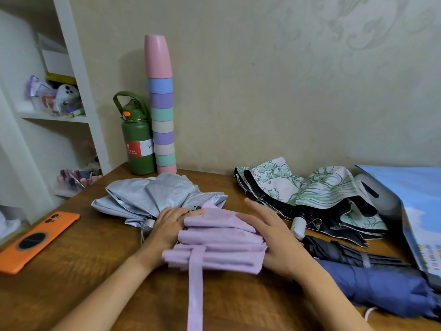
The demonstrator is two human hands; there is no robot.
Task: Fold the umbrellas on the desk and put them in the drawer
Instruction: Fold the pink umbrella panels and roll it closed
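Note:
A lilac umbrella (222, 244) lies folded in pleats at the middle of the wooden desk (78, 266), its strap (195, 290) trailing toward me. My left hand (167, 225) holds its left end, fingers curled over the top pleat. My right hand (276, 237) presses flat against its right side with straight fingers. Behind the lilac umbrella, a silver umbrella (155, 197) lies loosely spread. A white umbrella with green print and black lining (317, 194) sprawls at the right. A black rolled umbrella (338, 252) and a dark blue umbrella (381, 285) lie at the near right. No drawer is in view.
An orange phone (35, 237) lies at the desk's left edge. A green flask (137, 137) and a tall stack of pastel cups (162, 108) stand against the wall. White shelves (55, 115) with clutter rise at the left. A blue printed board (422, 211) lies at the far right.

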